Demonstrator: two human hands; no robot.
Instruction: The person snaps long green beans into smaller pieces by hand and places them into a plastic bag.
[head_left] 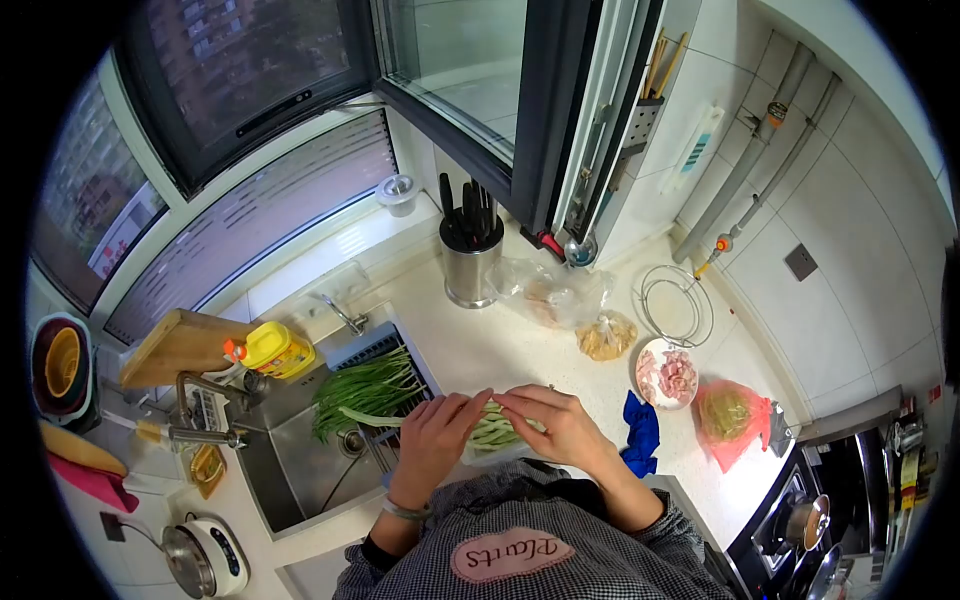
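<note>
Close to the body, my left hand [436, 442] has its fingers closed on a long pale green bean [372, 419], whose end sticks out to the left. My right hand [552, 422] is beside it, thumb and fingers pinched near the same bean; its exact hold is too small to tell. Beneath both hands lies a pile of green beans [492, 432] in a clear bag or bowl. Left of them, long green leafy stalks [368, 390] rest on a rack over the sink.
A steel sink [285, 480] and yellow bottle [275, 350] are at left. Behind stands a knife holder [470, 270]. To the right are a plate of meat [667, 375], blue cloth [640, 435], red bag [729, 418] and stove [775, 535]. An open window [450, 90] overhangs the counter.
</note>
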